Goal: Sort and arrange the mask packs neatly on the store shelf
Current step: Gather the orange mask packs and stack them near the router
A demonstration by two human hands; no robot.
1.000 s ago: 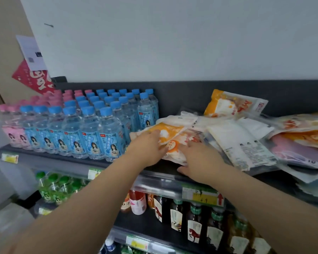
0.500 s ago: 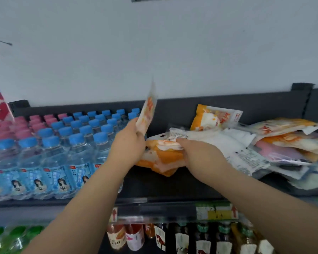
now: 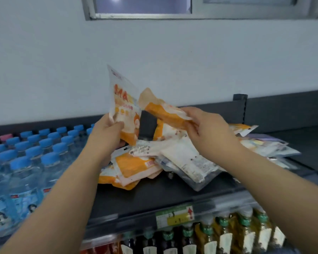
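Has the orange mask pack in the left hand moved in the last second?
Yes, upward. The orange mask pack lay on the pile, below the top edge of the shelf back panel; now the left hand holds it upright, rising above it.

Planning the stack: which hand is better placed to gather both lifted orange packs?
Probably left: left hand grips the upright pack at its base; right hand holds a tilted pack leaning toward it.

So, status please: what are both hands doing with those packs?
Left hand grips upright orange pack. Right hand pinches tilted orange pack. Loose pile below on shelf. Water bottles close on left.
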